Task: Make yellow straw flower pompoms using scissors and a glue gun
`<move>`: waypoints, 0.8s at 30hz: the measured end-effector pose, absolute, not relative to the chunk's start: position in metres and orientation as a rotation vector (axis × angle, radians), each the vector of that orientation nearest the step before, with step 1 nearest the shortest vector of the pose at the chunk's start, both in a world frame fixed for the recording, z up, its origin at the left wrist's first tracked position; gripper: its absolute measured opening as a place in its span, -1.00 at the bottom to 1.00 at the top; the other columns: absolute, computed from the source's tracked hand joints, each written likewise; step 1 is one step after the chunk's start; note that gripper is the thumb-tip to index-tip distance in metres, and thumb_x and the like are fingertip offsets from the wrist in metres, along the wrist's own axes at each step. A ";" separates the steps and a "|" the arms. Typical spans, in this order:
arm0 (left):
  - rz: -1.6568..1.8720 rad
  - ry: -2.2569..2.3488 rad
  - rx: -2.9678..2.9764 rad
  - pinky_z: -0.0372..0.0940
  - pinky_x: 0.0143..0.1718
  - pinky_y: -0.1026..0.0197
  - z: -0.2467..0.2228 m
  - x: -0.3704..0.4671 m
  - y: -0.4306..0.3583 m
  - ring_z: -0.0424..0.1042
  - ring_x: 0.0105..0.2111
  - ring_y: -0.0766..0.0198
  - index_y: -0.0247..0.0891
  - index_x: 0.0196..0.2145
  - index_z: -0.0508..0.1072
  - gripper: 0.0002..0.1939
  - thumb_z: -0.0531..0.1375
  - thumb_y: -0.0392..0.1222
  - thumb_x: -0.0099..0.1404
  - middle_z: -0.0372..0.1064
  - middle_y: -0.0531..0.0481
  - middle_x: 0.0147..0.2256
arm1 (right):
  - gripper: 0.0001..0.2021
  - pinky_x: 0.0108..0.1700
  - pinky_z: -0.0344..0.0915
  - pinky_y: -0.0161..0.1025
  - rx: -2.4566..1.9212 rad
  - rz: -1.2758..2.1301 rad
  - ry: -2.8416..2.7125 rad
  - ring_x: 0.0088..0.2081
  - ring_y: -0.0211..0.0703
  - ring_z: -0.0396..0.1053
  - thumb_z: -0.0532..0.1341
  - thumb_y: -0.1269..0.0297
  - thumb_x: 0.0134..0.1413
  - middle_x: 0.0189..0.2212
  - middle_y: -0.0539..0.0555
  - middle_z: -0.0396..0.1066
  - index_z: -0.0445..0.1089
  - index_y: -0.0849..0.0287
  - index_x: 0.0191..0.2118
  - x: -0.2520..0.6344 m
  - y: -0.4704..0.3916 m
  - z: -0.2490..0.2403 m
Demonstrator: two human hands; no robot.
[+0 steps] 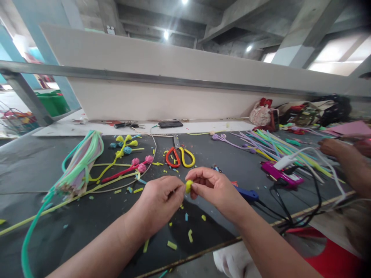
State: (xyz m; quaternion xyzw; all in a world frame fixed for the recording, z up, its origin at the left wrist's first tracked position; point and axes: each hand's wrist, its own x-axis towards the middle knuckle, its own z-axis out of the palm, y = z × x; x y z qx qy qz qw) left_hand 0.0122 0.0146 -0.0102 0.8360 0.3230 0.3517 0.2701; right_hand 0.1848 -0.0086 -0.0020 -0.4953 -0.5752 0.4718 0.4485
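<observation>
Near the middle of the dark table, a small yellow bud (189,186) is pinched between the fingertips of my right hand (213,189). My left hand (164,197) meets it from the left with thumb and fingers pressed together; what lies between them, if anything, is hidden. Beyond my hands are scissors (176,153) with one red and one yellow handle. To the left are a yellow stem with yellow and blue buds (123,148) and a red stem with pink buds (137,165). Short yellow and blue scraps (172,245) lie around my hands.
A bundle of pastel strips (84,166) is at left. At right are more strips (278,144), a magenta power strip (285,175) with cables, and a blue tool (246,194). Another person's hand (336,148) is at far right. A phone (171,124) lies behind the scissors.
</observation>
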 end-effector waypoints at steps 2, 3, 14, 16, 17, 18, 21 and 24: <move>0.913 0.905 2.145 0.10 -0.48 0.38 -0.010 0.013 0.016 0.19 -0.55 0.43 -0.27 -0.53 0.41 -0.75 0.05 -0.20 0.25 0.27 0.10 -0.58 | -0.86 -0.38 0.28 -0.29 -1.222 1.159 -1.427 -0.51 -0.31 0.33 0.25 0.34 -0.11 -0.54 -0.08 0.33 0.33 0.18 -0.35 0.185 -0.009 -0.002; 0.884 0.923 2.085 0.10 -0.48 0.37 -0.010 0.014 0.016 0.19 -0.54 0.42 -0.28 -0.52 0.42 -0.76 0.07 -0.18 0.24 0.28 0.09 -0.57 | -0.86 -0.38 0.28 -0.29 -1.219 1.158 -1.428 -0.52 -0.32 0.33 0.24 0.34 -0.11 -0.54 -0.08 0.33 0.32 0.18 -0.35 0.185 -0.009 -0.002; 0.844 1.038 1.816 0.03 -0.55 0.37 -0.008 0.018 0.015 0.09 -0.57 0.42 -0.29 -0.54 0.43 -0.75 0.12 -0.10 0.17 0.18 0.12 -0.61 | -0.93 -0.42 0.26 -0.31 -1.211 1.154 -1.416 -0.53 -0.32 0.32 0.20 0.39 -0.09 -0.52 -0.07 0.34 0.31 0.17 -0.39 0.182 -0.009 -0.002; 0.846 0.998 1.868 0.05 -0.54 0.37 -0.008 0.017 0.014 0.12 -0.56 0.41 -0.28 -0.51 0.45 -0.75 0.10 -0.10 0.19 0.23 0.11 -0.59 | -0.92 -0.41 0.26 -0.32 -1.214 1.161 -1.385 -0.53 -0.33 0.32 0.20 0.40 -0.10 -0.53 -0.07 0.35 0.31 0.18 -0.39 0.183 -0.009 -0.002; 0.842 0.974 1.891 0.06 -0.53 0.37 -0.008 0.016 0.014 0.15 -0.55 0.41 -0.27 -0.48 0.47 -0.75 0.10 -0.10 0.20 0.26 0.10 -0.57 | -0.92 -0.41 0.26 -0.32 -1.211 1.165 -1.371 -0.53 -0.33 0.32 0.20 0.40 -0.10 -0.53 -0.07 0.35 0.31 0.18 -0.39 0.184 -0.009 -0.002; 0.834 0.950 1.908 0.08 -0.52 0.37 -0.008 0.015 0.014 0.17 -0.54 0.40 -0.26 -0.45 0.49 -0.77 0.10 -0.10 0.20 0.30 0.09 -0.55 | -0.92 -0.41 0.26 -0.32 -1.208 1.170 -1.361 -0.53 -0.34 0.31 0.20 0.39 -0.10 -0.52 -0.07 0.35 0.31 0.18 -0.39 0.184 -0.008 -0.002; 0.803 0.912 1.931 0.11 -0.48 0.36 -0.010 0.014 0.015 0.22 -0.51 0.38 -0.22 -0.38 0.52 -0.79 0.12 -0.11 0.19 0.37 0.08 -0.50 | -0.93 -0.42 0.26 -0.33 -1.196 1.172 -1.370 -0.54 -0.34 0.31 0.20 0.39 -0.10 -0.52 -0.07 0.35 0.31 0.17 -0.39 0.187 -0.009 -0.002; 0.798 0.912 1.918 0.12 -0.46 0.36 -0.011 0.015 0.016 0.24 -0.49 0.38 -0.22 -0.42 0.52 -0.82 0.14 -0.13 0.18 0.38 0.08 -0.50 | -0.93 -0.41 0.26 -0.32 -1.196 1.170 -1.397 -0.53 -0.34 0.31 0.19 0.40 -0.09 -0.51 -0.07 0.35 0.32 0.17 -0.38 0.188 -0.010 -0.002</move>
